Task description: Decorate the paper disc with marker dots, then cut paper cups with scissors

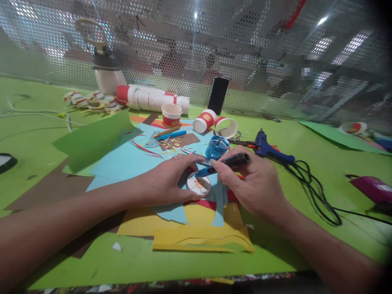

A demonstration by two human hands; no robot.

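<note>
My left hand (171, 179) curls its thumb and fingers around a small round white disc (204, 190) with a rim, which looks like a paper cup's base. An orange patch and thin dark lines mark its face. In my right hand (255, 183) is a black marker (234, 161), its blue end touching or just over the disc's upper edge. Just beyond my fingers stands a jar of blue paint (217, 148), smeared blue around its rim. Light blue and yellow paper (171, 218) lies beneath my hands.
Red and white paper cups (171, 115) stand and lie behind the jar, near a propped phone (218, 94). A blue glue gun (269, 149) with a looping black cord lies right. Stacked cups (153, 99) and a large bottle (107, 73) are at back left, before a perforated metal screen (183, 49).
</note>
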